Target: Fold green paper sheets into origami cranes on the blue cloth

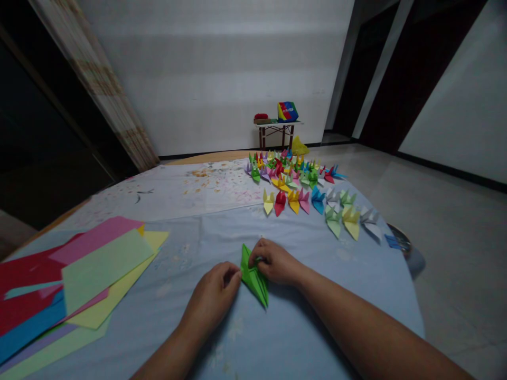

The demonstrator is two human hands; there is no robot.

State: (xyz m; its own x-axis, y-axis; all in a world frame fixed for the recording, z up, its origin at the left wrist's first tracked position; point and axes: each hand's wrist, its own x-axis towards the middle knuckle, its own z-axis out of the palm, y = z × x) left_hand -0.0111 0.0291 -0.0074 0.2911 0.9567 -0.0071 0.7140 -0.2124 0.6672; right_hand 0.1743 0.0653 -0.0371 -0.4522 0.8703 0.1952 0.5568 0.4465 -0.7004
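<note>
A bright green piece of folded paper (258,289), shaped like a narrow diamond with layered folds, lies on the table in front of me. My left hand (214,293) has its thumb and forefinger pinched at the paper's left corner. From the other side, my right hand (277,261) is curled over the upper right part, its fingertips closed on the paper. The fingers of the right hand hide part of the folds there.
Colored paper sheets (106,264) lie in a loose pile at the left. Several finished folded paper cranes (293,200) stand in rows at the back right. A blue tablecloth (178,295) covers the round table. A small stand (278,125) is by the wall.
</note>
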